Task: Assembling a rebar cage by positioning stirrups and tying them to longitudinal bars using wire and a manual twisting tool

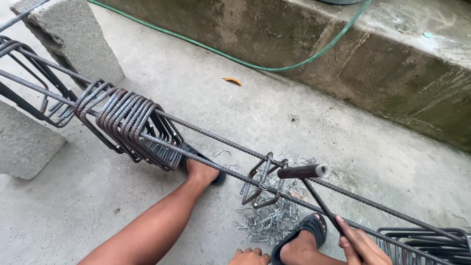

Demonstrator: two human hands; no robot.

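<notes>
Right hand (362,245) clenched on the thin shaft of a tie-wire twisting tool (314,189), its head at a stirrup (262,179) on the rebar (216,135). Left hand (250,256) at frame bottom, loosely curled, grip unclear. Tie wires (274,218) heaped on the floor.

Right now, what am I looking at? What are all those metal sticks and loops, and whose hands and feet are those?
This one picture comes from a camera on a person's head, looking down, so the legs, feet and hands are that person's own. Long ribbed steel bars run across, resting on grey concrete blocks. Bent steel loops, called stirrups, hang bunched on the bars; a single stirrup sits apart. The right hand holds a thin hooked metal tool reaching up to the bars. The left hand is low at the edge, and whether it holds anything is hidden. A pile of short wire pieces lies on the concrete floor, and a green hose runs behind.
</notes>
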